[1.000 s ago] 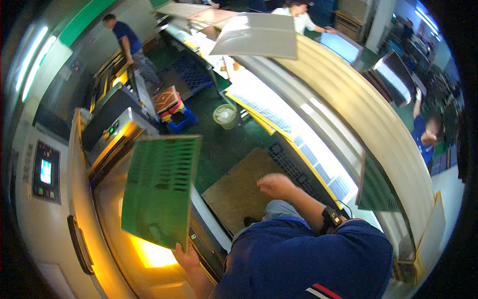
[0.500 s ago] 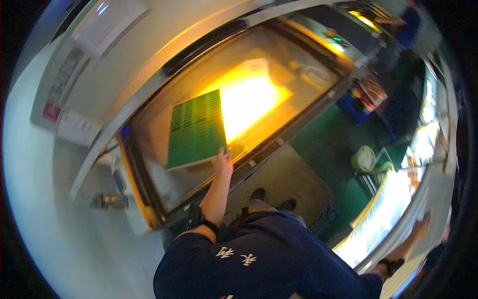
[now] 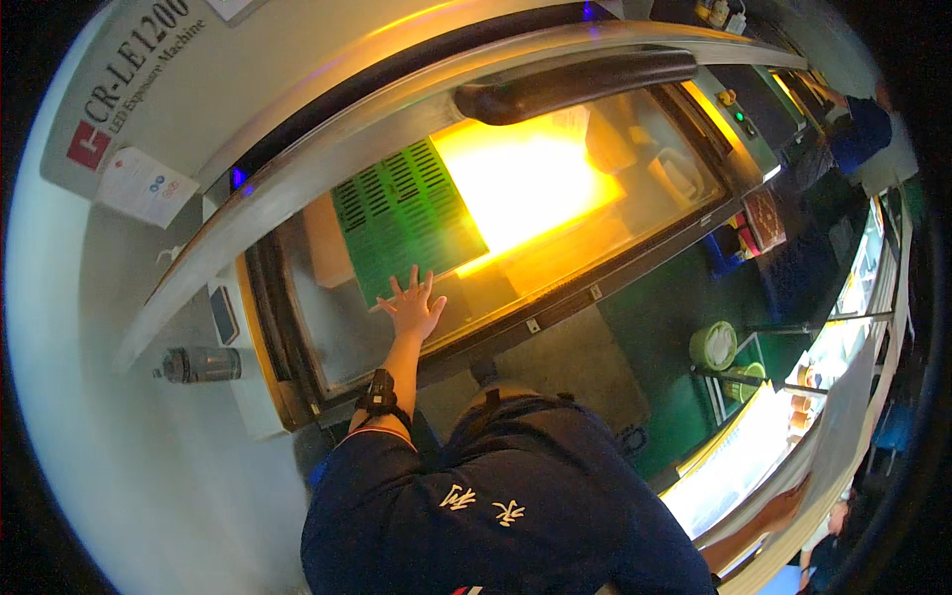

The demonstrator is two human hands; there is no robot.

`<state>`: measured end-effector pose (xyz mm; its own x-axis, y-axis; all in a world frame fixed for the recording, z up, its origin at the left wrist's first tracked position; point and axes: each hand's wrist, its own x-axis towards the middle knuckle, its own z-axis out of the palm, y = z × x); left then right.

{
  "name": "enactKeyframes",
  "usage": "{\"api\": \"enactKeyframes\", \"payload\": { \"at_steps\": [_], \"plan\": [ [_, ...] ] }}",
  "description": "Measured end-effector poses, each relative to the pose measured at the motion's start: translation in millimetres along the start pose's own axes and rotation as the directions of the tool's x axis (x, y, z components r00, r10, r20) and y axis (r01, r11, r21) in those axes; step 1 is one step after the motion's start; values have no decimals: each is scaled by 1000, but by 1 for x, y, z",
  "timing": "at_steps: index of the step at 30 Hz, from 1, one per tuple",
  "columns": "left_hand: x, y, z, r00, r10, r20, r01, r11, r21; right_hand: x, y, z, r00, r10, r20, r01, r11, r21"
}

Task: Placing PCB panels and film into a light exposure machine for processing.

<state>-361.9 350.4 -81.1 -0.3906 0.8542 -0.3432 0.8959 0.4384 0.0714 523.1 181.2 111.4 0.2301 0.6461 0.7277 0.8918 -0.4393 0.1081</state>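
My left hand is open, fingers spread, over the near edge of a green perforated panel with rows of dark slots. The panel lies flat on the glass bed of a large exposure machine, left of a bright yellow-lit area. My right forearm reaches out to the lower right, beside a pale sheet. The fingers of my right hand are too dark and blurred there to show what they do.
A curved metal lid frame with a black handle crosses above the bed. At left are a dark bottle and a phone. Green tape rolls or tubs stand on a rack at right. Another person is at far right.
My left hand has gone from gripping the panel's near corner to lying spread at its edge. The panel now rests flatter on the bed. The lid frame's handle has come into view.
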Motion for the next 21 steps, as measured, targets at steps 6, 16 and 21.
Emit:
{"api": "enactKeyframes", "payload": {
  "at_steps": [6,16,21],
  "plan": [
    [18,-23,14,986,66,-156,-55,996,71,51,-115,-1,894,23,448,374,515,-771],
    [29,-10,18,985,12,-170,-9,1000,19,97,-524,155,470,-882,-4,497,261,828],
    [6,62,-74,776,-41,-629,-172,946,-274,55,-620,238,220,-972,76,462,173,870]
  ]
}}
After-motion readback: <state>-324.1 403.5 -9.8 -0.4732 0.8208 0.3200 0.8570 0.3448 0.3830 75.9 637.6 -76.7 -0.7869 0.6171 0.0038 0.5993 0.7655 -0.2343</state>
